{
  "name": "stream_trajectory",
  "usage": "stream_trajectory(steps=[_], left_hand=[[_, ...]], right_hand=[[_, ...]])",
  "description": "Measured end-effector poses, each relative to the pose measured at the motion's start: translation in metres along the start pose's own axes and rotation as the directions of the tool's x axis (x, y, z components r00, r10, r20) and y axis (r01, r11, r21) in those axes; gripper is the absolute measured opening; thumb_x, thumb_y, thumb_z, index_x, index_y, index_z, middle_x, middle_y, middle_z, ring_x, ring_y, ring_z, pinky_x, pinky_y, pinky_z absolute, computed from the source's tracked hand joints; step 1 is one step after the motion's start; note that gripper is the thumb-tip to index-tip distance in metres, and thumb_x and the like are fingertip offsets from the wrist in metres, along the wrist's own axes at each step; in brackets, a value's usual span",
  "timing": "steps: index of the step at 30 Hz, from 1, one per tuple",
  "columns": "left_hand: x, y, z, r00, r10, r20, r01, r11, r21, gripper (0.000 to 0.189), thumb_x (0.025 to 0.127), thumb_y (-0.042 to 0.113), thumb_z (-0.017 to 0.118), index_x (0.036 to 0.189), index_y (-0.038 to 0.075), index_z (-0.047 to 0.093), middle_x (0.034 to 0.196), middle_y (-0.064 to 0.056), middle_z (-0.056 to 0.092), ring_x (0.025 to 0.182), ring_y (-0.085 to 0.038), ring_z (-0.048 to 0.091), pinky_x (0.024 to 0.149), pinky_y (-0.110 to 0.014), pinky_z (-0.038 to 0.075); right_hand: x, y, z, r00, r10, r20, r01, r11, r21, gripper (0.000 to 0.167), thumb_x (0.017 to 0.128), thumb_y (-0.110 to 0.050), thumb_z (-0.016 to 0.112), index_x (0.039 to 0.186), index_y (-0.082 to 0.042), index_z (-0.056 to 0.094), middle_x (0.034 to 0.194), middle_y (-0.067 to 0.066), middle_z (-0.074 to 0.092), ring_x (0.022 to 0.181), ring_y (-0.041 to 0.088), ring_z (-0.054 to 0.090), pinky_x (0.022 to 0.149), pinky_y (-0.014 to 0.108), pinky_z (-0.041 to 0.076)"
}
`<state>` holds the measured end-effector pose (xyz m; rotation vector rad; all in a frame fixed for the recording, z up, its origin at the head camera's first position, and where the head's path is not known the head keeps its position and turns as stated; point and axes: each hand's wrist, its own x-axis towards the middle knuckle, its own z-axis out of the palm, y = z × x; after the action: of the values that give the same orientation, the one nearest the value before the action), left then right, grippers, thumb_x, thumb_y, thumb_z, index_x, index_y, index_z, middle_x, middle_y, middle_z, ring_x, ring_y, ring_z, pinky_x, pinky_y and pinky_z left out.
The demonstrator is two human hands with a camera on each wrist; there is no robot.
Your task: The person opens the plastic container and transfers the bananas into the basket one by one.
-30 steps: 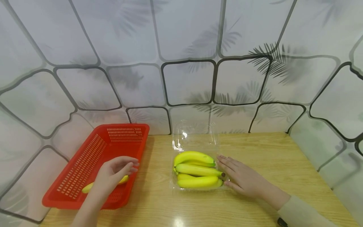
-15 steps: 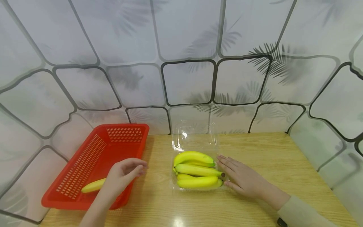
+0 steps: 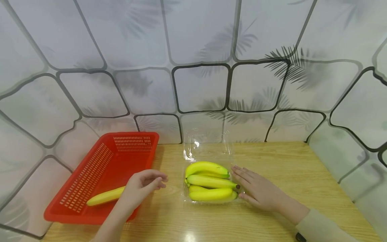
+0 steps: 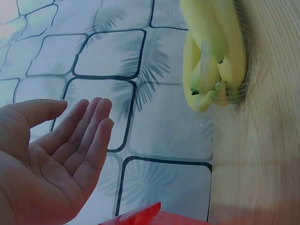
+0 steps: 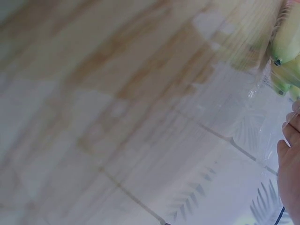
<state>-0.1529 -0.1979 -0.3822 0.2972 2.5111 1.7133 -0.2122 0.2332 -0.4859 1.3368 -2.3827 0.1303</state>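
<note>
Now that the loose, empty left hand [image 3: 142, 187] has shifted toward three o'clock, the lone banana [image 3: 105, 196] lies unheld in the nine-o'clock red basket [image 3: 127, 162], while the right hand [image 3: 257, 191], straight-fingered, grips nothing at the packed bananas' [image 3: 210, 182] three o'clock.

The pale wooden surface [image 3: 272, 154] bears a red basket [image 3: 124, 164] and, to its right, an open clear box [image 3: 208, 153].

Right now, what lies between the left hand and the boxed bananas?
The head view shows bare table, then the side of the clear box, between the left hand and the bananas.
</note>
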Motion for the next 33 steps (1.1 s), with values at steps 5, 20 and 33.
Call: stream_trajectory(steps=[5,20,33], left_hand=[[0.003,-0.002,0.004,0.998,0.056,0.013,-0.056,0.998,-0.009,0.024,0.105,0.009,0.065,0.121,-0.007,0.072,0.117,-0.025,0.077,0.091,-0.005,0.077,0.085,-0.020,0.062],[0.013,-0.009,0.017,0.993,0.090,0.081,-0.085,0.995,-0.061,0.026,0.107,0.010,0.063,0.121,-0.011,0.070,0.118,-0.030,0.074,0.092,-0.006,0.076,0.087,-0.023,0.064],[0.026,-0.013,0.036,0.987,0.090,0.134,-0.076,0.991,-0.107,0.028,0.105,0.006,0.062,0.121,-0.017,0.067,0.113,-0.035,0.073,0.089,-0.006,0.076,0.083,-0.024,0.065]], right_hand=[[0.000,0.000,0.000,1.000,0.007,0.003,-0.007,1.000,0.005,0.067,0.105,-0.037,0.064,0.155,0.004,0.048,0.162,0.023,0.049,0.146,0.036,0.051,0.136,0.022,0.002],[0.000,0.001,0.001,1.000,0.010,0.013,-0.010,1.000,0.000,0.066,0.106,-0.038,0.061,0.155,0.004,0.047,0.162,0.023,0.048,0.147,0.036,0.050,0.136,0.023,0.001],[-0.001,0.001,0.002,1.000,0.013,0.011,-0.013,1.000,0.001,0.068,0.104,-0.036,0.064,0.156,0.004,0.046,0.163,0.023,0.047,0.147,0.036,0.049,0.136,0.022,0.001]])
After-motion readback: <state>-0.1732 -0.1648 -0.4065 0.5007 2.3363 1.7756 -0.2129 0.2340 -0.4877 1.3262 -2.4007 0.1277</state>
